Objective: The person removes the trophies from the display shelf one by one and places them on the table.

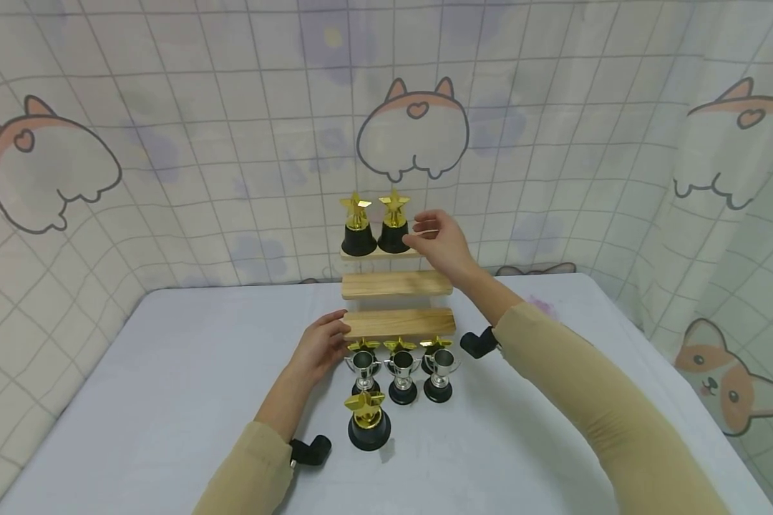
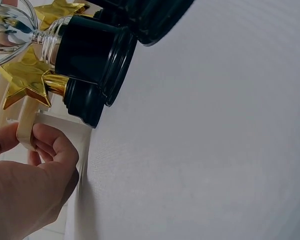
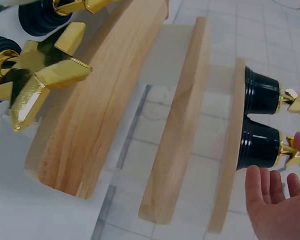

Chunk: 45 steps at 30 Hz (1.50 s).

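Two gold star trophies with black bases stand side by side on the top board of a wooden tiered rack: a left one (image 1: 358,239) and a right one (image 1: 394,237). Beside the right one is my right hand (image 1: 443,245), fingers loosely spread, fingertips right at its black base (image 3: 260,142). Lower down, my left hand (image 1: 318,347) pinches the left end of the bottom board (image 1: 399,323) between thumb and fingers, as the left wrist view shows at the board's end (image 2: 26,125).
Before the rack stand three silver cup trophies, a left (image 1: 363,363), middle (image 1: 402,366) and right one (image 1: 441,365), with gold star trophies (image 1: 399,345) behind them. Another star trophy (image 1: 368,429) stands nearest me. The middle board (image 1: 396,284) bears nothing. A patterned curtain (image 1: 245,143) hangs behind the white table (image 1: 187,400).
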{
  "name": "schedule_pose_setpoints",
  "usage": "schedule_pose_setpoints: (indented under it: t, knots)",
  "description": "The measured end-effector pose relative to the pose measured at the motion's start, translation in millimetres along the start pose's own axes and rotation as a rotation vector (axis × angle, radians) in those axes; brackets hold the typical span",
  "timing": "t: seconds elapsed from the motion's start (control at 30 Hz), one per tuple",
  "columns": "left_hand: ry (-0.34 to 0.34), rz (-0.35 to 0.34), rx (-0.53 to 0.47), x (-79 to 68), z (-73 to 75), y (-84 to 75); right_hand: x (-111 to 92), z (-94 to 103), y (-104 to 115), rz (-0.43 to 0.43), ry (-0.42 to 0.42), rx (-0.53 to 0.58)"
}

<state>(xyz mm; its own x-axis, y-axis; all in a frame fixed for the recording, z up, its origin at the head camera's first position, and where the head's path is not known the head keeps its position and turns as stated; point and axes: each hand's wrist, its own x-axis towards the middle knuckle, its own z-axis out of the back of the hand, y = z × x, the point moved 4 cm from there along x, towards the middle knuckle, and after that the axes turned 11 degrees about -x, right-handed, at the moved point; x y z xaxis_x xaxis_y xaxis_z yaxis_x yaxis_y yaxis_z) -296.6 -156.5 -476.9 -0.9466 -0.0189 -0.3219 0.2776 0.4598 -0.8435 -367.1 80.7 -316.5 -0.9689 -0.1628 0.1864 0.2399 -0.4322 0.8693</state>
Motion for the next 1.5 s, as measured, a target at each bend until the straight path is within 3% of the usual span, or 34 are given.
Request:
schedule_pose_setpoints:
  t: [0.27,0.57,0.87,1.5]
  knots:
    - [0.015,0.001,-0.009,3.1,-1.1,-1.3,21.9,-10.7,-5.8,-0.032,-0.044,-0.078]
    - [0.007,0.006,-0.009,1.8,0.6,-0.1,36.2,-24.5,-11.3,-0.013,-0.030,-0.114]
    - [0.008,-0.001,-0.001,2.2,0.2,-0.2,38.1,-28.2,-12.0,-0.025,-0.029,-0.152]
    - [0.004,0.002,0.000,2.6,1.0,-0.1,30.8,-17.9,-11.5,-0.009,-0.068,-0.115]
